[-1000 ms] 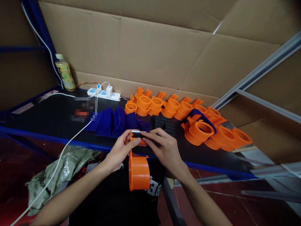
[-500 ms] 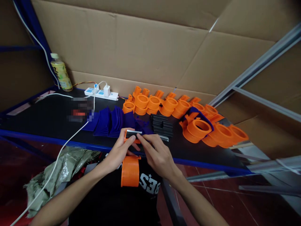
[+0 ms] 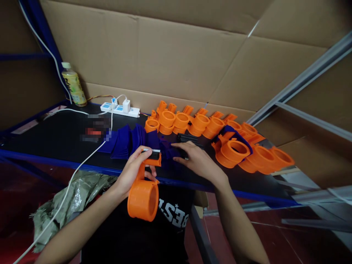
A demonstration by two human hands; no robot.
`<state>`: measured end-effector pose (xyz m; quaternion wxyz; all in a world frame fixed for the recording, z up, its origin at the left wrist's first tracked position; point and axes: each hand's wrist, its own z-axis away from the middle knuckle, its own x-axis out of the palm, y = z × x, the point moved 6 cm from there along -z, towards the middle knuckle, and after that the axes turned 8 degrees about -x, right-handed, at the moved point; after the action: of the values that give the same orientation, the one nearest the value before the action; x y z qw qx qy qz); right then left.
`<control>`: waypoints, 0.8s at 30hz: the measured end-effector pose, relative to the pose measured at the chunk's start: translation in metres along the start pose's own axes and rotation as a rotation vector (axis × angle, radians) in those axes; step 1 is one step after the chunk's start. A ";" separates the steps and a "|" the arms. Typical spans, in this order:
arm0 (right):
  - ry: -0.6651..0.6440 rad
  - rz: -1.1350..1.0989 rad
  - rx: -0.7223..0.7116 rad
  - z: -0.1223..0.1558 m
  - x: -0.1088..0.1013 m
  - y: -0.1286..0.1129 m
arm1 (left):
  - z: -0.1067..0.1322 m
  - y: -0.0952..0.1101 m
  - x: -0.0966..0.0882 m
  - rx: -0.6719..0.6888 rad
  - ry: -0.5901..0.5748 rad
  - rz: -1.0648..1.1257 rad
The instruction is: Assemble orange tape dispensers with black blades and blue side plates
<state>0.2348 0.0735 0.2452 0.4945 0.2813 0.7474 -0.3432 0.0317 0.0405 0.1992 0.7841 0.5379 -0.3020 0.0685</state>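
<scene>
Orange dispenser [image 3: 143, 194], blue pieces [image 3: 129, 141] beyond

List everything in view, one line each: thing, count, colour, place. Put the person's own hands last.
tape dispenser: one, orange, held off the table's near edge
toothed blade: one, silvery, at the dispenser's top
dispenser bodies: a dozen or more, orange, in a row at the table's back and right
flat pieces: a fanned stack, blue, table middle
ribbed parts: a small pile, black, behind the right hand
power strip: one, white, back by the cardboard
bottle: one, yellowish, back left corner
cable: one, white, running off the table
table: one, black, blue edge
left hand: holds the dispenser
right hand: flat, fingers spread, on the blue pieces
</scene>
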 end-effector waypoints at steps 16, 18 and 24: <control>0.064 -0.280 -0.002 -0.002 -0.019 0.000 | 0.006 0.000 0.010 -0.020 -0.047 0.115; 0.108 -0.497 -0.011 0.001 -0.022 -0.009 | 0.006 -0.001 0.010 -0.017 -0.027 0.114; 0.103 -0.824 -0.051 0.003 -0.011 -0.038 | 0.000 -0.008 0.005 -0.036 -0.023 0.104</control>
<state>0.2113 0.0469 0.2640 0.2846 -0.0371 0.8295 -0.4791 0.0393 0.0362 0.1958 0.7855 0.5081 -0.3396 0.0975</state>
